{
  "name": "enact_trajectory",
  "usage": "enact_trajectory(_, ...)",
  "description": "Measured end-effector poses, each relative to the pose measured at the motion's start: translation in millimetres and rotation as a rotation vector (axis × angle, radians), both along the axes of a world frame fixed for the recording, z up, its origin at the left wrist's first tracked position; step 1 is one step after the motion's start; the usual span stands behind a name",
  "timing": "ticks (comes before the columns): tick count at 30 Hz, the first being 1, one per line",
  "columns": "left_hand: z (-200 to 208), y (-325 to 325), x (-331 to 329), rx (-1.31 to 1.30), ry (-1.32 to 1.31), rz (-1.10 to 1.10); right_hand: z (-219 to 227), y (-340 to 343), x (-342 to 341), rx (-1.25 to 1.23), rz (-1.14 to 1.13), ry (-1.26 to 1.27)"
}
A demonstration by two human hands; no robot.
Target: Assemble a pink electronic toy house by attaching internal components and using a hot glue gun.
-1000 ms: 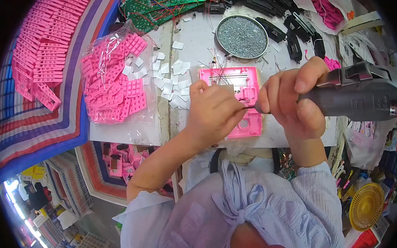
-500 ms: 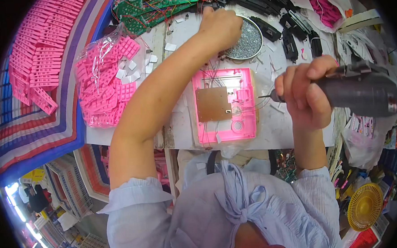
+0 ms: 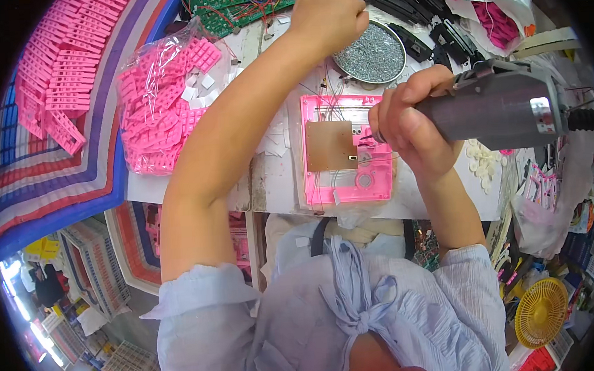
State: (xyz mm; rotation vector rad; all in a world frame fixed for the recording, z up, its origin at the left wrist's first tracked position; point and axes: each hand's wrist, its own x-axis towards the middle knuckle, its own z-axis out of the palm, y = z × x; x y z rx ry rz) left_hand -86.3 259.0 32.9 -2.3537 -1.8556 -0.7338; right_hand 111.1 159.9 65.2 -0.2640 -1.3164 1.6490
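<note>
My right hand (image 3: 414, 122) is wrapped round a grey electric screwdriver (image 3: 497, 104). The tool lies level, its bit pointing left over a pink plastic housing (image 3: 378, 189). Inside that housing sits a brown circuit board (image 3: 327, 145), with thin wires running out at top and bottom. The bit's tip is close to the board's right edge; contact I cannot make out. My left hand (image 3: 329, 21) is closed, just left of a round metal dish (image 3: 404, 57) full of small silver screws (image 3: 373, 52). Its fingertips are hidden, so anything in them does not show.
A clear bag of pink keypads (image 3: 159, 119) lies left of the housing. Beyond are green circuit boards (image 3: 234, 11) with wires and black plastic parts (image 3: 408, 1). A blue crate (image 3: 120, 201) with stacked pink parts (image 3: 76, 69) stands left. White pieces (image 3: 482, 162) lie right.
My right hand has brought the screwdriver left, so its bit now hangs over the housing near the board. My left hand stays by the dish, slightly farther up. The whole view has shifted a little.
</note>
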Motion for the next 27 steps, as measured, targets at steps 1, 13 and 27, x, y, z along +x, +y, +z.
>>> enact_trajectory(1,15,-22,-2,-0.053,-0.065,-0.002,-4,-1,-2,-0.004,0.004,0.004)
enact_trajectory(13,-9,-245,28,-0.135,-0.188,-0.143,-19,-4,-20,0.039,0.003,-0.115)
enact_trajectory(27,-22,-248,28,-0.219,-0.39,-0.019,-17,-6,-26,0.272,0.026,-0.326)
